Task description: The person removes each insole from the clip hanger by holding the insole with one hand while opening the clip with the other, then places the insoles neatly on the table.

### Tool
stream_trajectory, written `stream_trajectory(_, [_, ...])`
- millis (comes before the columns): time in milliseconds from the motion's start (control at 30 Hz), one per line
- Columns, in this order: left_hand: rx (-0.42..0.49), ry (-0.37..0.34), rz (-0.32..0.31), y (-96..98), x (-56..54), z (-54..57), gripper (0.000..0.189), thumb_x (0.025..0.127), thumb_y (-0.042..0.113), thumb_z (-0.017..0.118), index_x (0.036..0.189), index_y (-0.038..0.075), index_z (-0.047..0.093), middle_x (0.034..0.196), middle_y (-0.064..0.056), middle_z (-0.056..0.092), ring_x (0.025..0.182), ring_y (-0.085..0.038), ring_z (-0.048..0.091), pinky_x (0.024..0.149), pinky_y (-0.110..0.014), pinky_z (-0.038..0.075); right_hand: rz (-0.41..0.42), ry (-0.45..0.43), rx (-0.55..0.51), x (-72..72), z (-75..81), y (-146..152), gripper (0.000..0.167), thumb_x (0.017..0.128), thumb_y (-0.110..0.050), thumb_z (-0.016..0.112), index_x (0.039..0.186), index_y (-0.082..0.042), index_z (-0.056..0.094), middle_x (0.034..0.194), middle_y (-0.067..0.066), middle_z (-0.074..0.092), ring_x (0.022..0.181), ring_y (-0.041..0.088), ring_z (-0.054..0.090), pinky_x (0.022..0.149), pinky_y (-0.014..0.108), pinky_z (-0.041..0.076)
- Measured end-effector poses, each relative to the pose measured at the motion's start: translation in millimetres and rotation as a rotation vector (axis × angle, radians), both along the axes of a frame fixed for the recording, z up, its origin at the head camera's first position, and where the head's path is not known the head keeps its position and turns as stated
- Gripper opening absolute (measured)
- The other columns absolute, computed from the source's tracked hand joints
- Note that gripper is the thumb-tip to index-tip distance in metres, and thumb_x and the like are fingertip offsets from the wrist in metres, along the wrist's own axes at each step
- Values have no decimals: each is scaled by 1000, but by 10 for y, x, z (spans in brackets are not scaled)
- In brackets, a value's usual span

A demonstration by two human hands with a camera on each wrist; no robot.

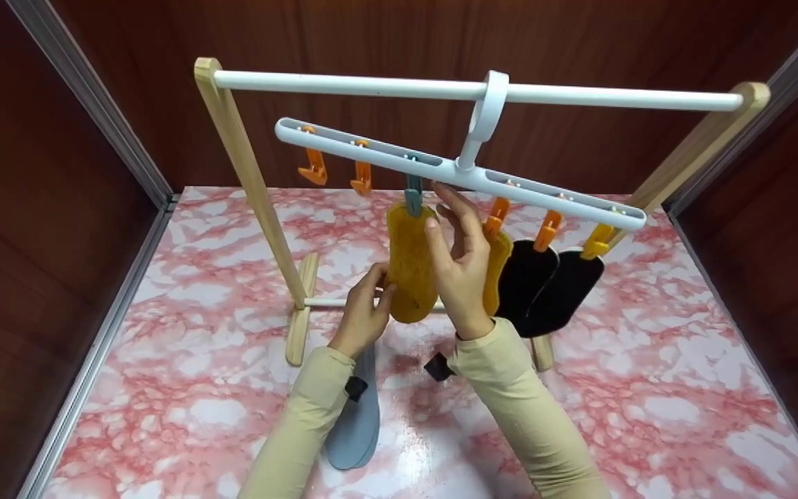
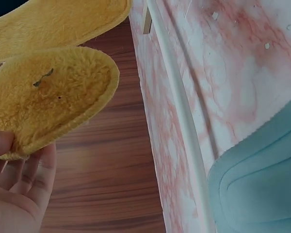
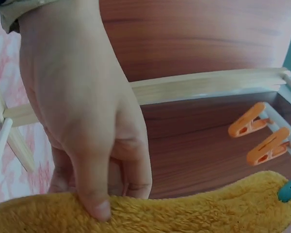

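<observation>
A fuzzy yellow insole (image 1: 410,267) hangs by its top end from a teal clip (image 1: 413,201) on the white clip hanger (image 1: 382,158). My left hand (image 1: 364,312) pinches its lower left edge, thumb on the fuzzy face and fingers behind, as the left wrist view shows. At its upper right edge, my right hand (image 1: 465,274) holds the insole with the thumb on the front and the other fingers on the far side. Just right of that hand, partly hidden by it, a second yellow insole (image 1: 499,260) hangs from an orange clip (image 1: 497,218).
Two black insoles (image 1: 527,281) hang farther right, from an orange and a yellow clip (image 1: 598,242). Two vacant orange clips (image 1: 314,166) are at the hanger's left. A wooden stand (image 1: 253,180) carries the white rod (image 1: 385,86). Blue-grey insoles (image 1: 354,430) lie on the marbled table.
</observation>
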State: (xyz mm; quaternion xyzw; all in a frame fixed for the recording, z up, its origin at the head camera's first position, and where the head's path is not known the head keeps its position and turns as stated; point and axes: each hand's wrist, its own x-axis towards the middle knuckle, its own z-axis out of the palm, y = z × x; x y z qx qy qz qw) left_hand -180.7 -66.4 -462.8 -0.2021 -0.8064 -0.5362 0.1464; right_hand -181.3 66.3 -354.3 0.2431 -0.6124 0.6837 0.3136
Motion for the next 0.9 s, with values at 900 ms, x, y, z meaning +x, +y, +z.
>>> stream_trajectory(900, [-36, 36, 7, -95, 87, -10, 17, 98, 1, 48, 113, 1, 55, 99, -14, 64, 91, -27, 64, 77, -36, 54, 190, -201, -99, -92, 128, -22, 43, 87, -14, 70, 116, 15, 58, 107, 10, 68, 97, 16, 66, 88, 32, 53])
